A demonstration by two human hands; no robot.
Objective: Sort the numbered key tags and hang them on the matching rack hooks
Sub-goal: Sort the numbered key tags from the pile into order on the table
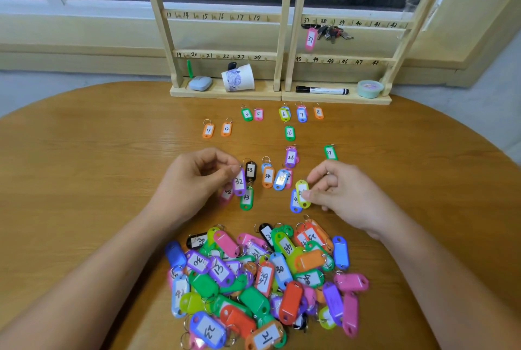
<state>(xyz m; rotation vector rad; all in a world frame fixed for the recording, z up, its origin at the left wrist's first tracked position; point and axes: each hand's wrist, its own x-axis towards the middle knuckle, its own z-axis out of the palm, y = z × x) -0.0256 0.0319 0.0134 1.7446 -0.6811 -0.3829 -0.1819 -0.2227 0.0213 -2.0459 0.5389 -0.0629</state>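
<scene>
Left hand point(194, 180) pinches a purple plastic tag marked 32 point(239, 182), right hand point(338, 191) a lime plastic tag point(302, 193), likely to slot them into the numbered rows of tags point(289, 133) just ahead; unsorted coloured tags point(262, 279) heap between the wrists.

The bare left forearm point(93, 279) and bare right forearm point(439, 279) reach in from the near corners and converge toward the middle. The left hand point(197, 180) sits left of centre, back turned up and outward, fingers curled, with thumb and fingertips meeting on its right side to pinch the top of a purple plastic key tag marked 32 point(239, 182). The right hand point(342, 194) sits opposite, fingers bent, thumb and forefinger pinching a yellow-green plastic key tag point(302, 193) at its left. The hands are apart and roughly level.
</scene>
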